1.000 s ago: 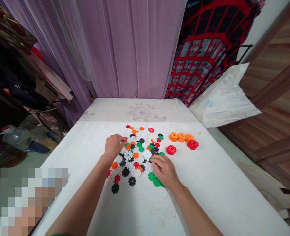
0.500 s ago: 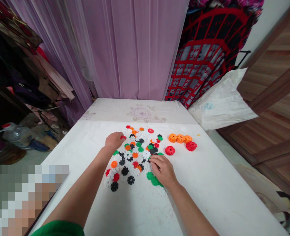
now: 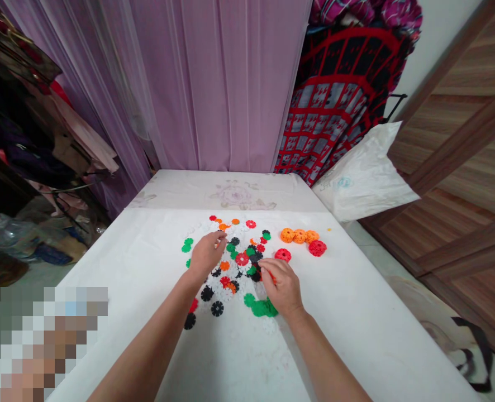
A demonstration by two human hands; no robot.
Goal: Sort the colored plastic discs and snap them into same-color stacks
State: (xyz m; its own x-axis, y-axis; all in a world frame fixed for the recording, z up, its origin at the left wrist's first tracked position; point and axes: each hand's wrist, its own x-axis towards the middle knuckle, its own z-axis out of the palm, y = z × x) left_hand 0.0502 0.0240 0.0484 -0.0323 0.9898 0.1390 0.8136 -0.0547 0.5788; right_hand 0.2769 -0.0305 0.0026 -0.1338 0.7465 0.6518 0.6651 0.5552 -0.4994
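Observation:
Notched plastic discs in white, black, red, green and orange lie in a loose pile (image 3: 224,266) on the table. My left hand (image 3: 208,254) hovers over the pile's left side, fingers slightly bent and apart, with nothing visible in them. At the pile's right edge, my right hand (image 3: 284,286) has its fingers curled, and an orange-red disc (image 3: 272,275) shows between fingers and thumb. A red disc (image 3: 242,259) rests on top of the pile between both hands. Green discs (image 3: 263,307) sit in a cluster just below my right hand.
Joined orange discs (image 3: 300,236) form a row at the right, near two red disc balls (image 3: 317,248). The white table (image 3: 348,312) has a flowered far end. Beyond stand a purple curtain (image 3: 205,84) and a white bag (image 3: 365,178). Clothes hang at left.
My left hand has moved right over the pile and no longer holds a red disc; a red disc now lies mid-pile. Orange-red now shows in my right hand. The view has shifted slightly.

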